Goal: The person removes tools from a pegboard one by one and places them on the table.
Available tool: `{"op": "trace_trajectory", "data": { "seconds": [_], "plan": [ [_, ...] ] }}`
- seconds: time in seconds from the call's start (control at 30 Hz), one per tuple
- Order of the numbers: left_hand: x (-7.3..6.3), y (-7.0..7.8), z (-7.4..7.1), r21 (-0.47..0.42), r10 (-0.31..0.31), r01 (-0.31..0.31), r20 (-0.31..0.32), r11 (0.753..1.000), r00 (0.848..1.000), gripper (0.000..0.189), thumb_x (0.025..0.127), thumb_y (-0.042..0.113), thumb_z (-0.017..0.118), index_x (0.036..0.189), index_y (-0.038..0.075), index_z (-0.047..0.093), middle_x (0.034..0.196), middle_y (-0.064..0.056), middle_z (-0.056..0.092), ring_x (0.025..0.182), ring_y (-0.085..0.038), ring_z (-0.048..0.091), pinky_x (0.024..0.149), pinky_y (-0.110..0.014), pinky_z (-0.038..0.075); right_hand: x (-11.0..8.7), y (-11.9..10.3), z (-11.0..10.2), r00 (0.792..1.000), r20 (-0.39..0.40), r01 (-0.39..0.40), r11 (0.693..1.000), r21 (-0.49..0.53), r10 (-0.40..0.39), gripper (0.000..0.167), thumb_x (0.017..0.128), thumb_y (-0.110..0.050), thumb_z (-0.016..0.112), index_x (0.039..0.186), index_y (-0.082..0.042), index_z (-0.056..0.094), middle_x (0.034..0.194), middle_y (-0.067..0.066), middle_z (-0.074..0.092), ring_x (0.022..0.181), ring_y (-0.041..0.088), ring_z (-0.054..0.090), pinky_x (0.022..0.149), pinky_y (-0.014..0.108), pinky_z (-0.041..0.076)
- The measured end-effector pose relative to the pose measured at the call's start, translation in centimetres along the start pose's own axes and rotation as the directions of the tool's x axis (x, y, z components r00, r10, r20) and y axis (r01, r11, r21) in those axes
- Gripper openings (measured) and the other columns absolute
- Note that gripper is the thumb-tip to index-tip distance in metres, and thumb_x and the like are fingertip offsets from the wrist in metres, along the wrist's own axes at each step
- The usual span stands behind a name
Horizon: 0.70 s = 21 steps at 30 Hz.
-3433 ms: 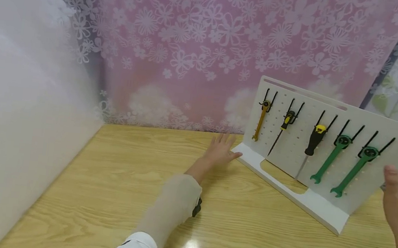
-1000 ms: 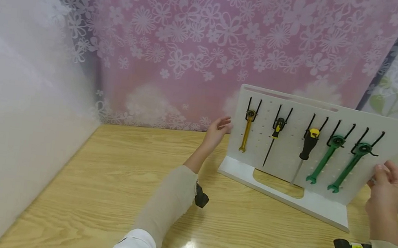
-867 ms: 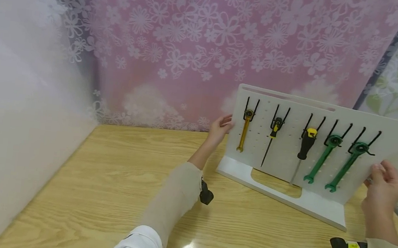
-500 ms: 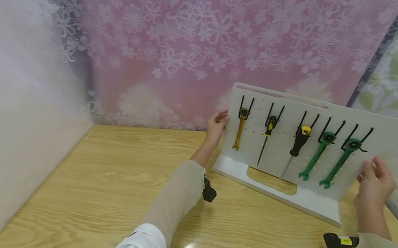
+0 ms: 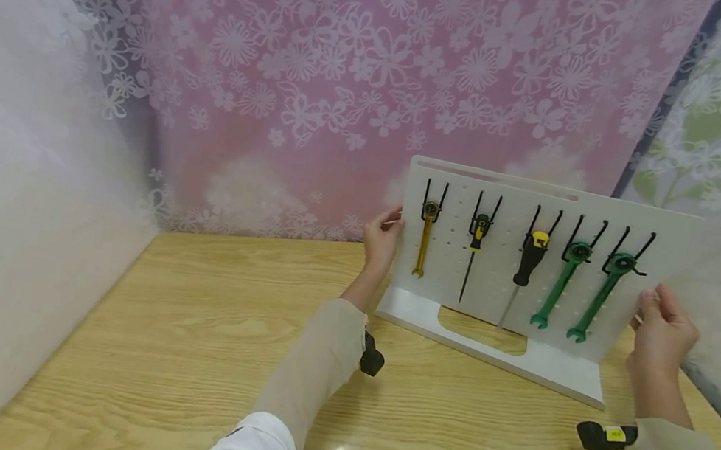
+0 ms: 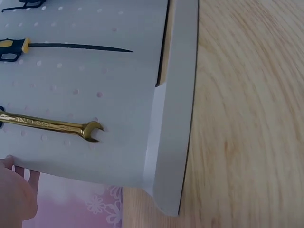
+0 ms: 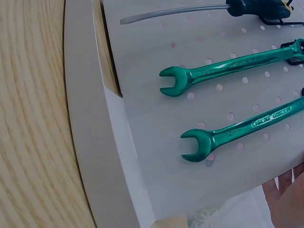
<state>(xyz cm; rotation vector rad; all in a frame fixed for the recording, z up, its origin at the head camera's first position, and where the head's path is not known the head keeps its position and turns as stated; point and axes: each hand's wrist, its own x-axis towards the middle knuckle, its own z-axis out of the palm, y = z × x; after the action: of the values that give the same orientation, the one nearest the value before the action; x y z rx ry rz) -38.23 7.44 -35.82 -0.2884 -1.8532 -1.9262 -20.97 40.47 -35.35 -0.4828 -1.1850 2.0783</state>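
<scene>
A white pegboard stand (image 5: pixel 494 285) stands upright on the table, set at a slant. From its black hooks hang a gold wrench (image 5: pixel 424 247), a thin black-and-yellow screwdriver (image 5: pixel 478 235), a larger screwdriver (image 5: pixel 530 263) and two green wrenches, the left one (image 5: pixel 555 292) and the right one (image 5: pixel 597 300). My left hand (image 5: pixel 382 241) grips the board's left edge at mid-height, some fingers hidden behind it. At the right edge, my right hand (image 5: pixel 662 330) pinches the board with the thumb in front. Fingers (image 7: pixel 285 183) show at that edge in the right wrist view.
The wooden table (image 5: pixel 187 339) extends left and in front of the stand. A white wall (image 5: pixel 34 217) bounds it at left, a pink flowered curtain (image 5: pixel 292 121) at the back. Black wrist cameras (image 5: pixel 372 355) sit under both wrists.
Both hands, earlier open beside the board, now hold its side edges. The stand has turned and its left end has come nearer. Over the last second the view has mainly shifted right.
</scene>
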Motion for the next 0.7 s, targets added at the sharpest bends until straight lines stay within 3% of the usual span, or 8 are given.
{"op": "trace_trajectory", "data": {
  "seconds": [0.4, 0.7],
  "plan": [
    [-0.4, -0.9, -1.7, -0.026, 0.025, -0.025, -0.006, 0.999, 1.000, 0.025, 0.083, 0.001, 0.065, 0.108, 0.003, 0.068, 0.097, -0.009, 0.066, 0.084, -0.019, 0.062, 0.072, -0.024, 0.052, 0.2, 0.8, 1.1, 1.000, -0.015, 0.008, 1.000, -0.025, -0.009, 0.050, 0.087, -0.013, 0.061, 0.135, -0.008, 0.046, 0.106, -0.004, 0.053, 0.090, 0.004, 0.053, 0.060, 0.009, 0.047],
    [-0.4, -0.4, -3.4, -0.017, 0.030, -0.030, -0.011, 0.999, 1.000, 0.026, 0.084, 0.000, 0.064, 0.109, 0.002, 0.067, 0.096, -0.013, 0.065, 0.084, -0.020, 0.060, 0.071, -0.023, 0.052, 0.4, 1.6, 2.6, 1.000, 0.005, 0.002, 1.000, -0.008, -0.002, 0.042, 0.088, -0.011, 0.060, 0.130, -0.009, 0.052, 0.102, -0.004, 0.053, 0.087, 0.005, 0.053, 0.062, 0.010, 0.047]
  ]
}}
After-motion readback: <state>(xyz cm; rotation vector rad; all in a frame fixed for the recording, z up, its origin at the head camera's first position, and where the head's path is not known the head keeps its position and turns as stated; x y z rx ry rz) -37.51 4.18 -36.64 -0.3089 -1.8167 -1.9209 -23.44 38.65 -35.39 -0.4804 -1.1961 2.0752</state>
